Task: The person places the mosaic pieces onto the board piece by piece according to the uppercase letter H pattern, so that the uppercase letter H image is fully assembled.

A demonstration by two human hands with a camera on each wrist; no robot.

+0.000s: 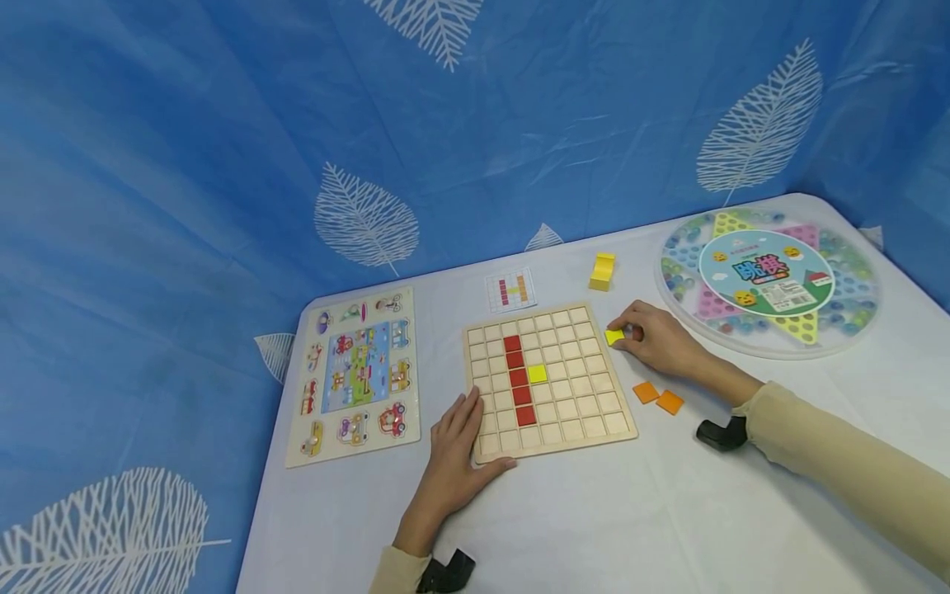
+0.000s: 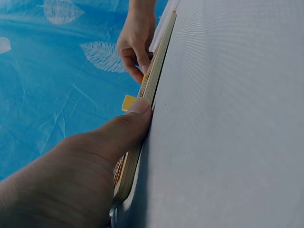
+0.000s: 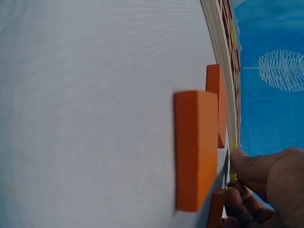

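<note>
A wooden grid board (image 1: 580,437) lies flat on the table, with a column of several red tiles (image 1: 522,377) and one yellow tile (image 1: 538,374) beside the column. At the board's near left corner rests my left hand (image 1: 454,462), its fingers along the left edge and its thumb at the near edge. My right hand (image 1: 656,337) pinches another yellow tile (image 1: 613,337) between thumb and fingers, just off the board's right edge. In the right wrist view that tile (image 3: 232,166) shows edge-on. Loose orange tiles (image 1: 670,403) lie nearer than the right hand.
Behind the board lies a small pattern card (image 1: 510,290); a yellow stack (image 1: 602,272) stands right of it. A vehicle puzzle board (image 1: 404,355) is at the left. A round Chinese checkers set (image 1: 768,272) fills the far right. Blue cloth (image 1: 564,140) hangs behind the table.
</note>
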